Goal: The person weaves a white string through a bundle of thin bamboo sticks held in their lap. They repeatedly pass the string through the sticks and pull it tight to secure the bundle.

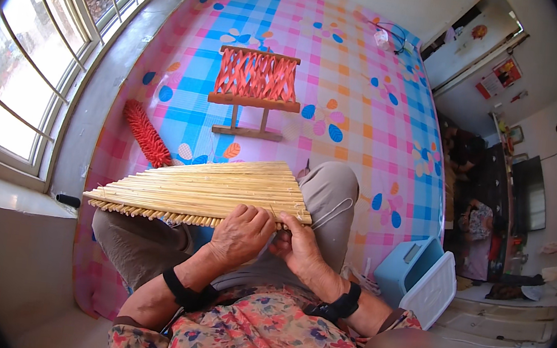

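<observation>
Fingers (261, 220) on stick mat (215, 191), tips partly hidden

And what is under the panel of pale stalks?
Grey trouser legs show from under the stalk panel, with a blue patch of the patterned sheet between them. What lies beneath its middle is covered and cannot be seen.

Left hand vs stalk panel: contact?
Touching. Head view: the left hand lies against the near edge of the stalk panel, fingers bent over it, no gap visible.
</observation>
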`<state>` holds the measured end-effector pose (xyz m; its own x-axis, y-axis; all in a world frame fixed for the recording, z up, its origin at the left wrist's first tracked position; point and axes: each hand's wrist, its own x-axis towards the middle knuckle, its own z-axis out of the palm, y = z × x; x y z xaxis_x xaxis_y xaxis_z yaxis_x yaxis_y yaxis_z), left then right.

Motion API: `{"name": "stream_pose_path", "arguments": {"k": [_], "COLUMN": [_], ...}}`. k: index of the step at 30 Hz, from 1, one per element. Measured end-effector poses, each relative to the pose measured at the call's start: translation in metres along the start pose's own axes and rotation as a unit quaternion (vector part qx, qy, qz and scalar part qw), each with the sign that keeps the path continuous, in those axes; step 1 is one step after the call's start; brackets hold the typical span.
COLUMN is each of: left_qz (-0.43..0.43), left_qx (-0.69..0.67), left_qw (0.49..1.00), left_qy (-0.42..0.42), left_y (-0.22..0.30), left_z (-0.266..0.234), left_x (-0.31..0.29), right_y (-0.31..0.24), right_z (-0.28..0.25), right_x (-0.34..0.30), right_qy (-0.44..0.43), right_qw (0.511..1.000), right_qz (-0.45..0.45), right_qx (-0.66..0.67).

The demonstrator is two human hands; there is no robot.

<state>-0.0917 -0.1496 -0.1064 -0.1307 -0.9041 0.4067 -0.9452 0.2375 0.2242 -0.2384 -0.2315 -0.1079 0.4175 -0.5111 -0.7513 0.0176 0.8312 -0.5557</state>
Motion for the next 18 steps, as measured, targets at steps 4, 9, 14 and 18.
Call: {"name": "stream_pose_path", "arguments": {"k": [4, 9, 14, 18], "left_qz": [0.003, 0.003, -0.006, 0.012], "left_qx": [0.006, 0.012, 0.025, 0.048], "left_qw": [1.000, 1.000, 1.000, 0.999], "left_qy": [0.018, 0.008, 0.002, 0.014], "left_y": [0.000, 0.000, -0.001, -0.010], "left_z": [0.001, 0.000, 0.000, -0.018], "left_x": [0.003, 0.004, 0.004, -0.009], "right_y": [-0.001, 0.000, -0.007, -0.036], "right_z": [0.007, 0.007, -0.012, -0.005], "right_x": [0.000, 0.005, 0.012, -0.021], "right_qy": [-0.002, -0.029, -0.137, -0.161], "right_qw": [0.998, 0.993, 0.986, 0.968], "right_qz": [0.001, 0.013, 0.041, 0.019], "right_qx": [0.068, 0.112, 0.087, -0.191]}}
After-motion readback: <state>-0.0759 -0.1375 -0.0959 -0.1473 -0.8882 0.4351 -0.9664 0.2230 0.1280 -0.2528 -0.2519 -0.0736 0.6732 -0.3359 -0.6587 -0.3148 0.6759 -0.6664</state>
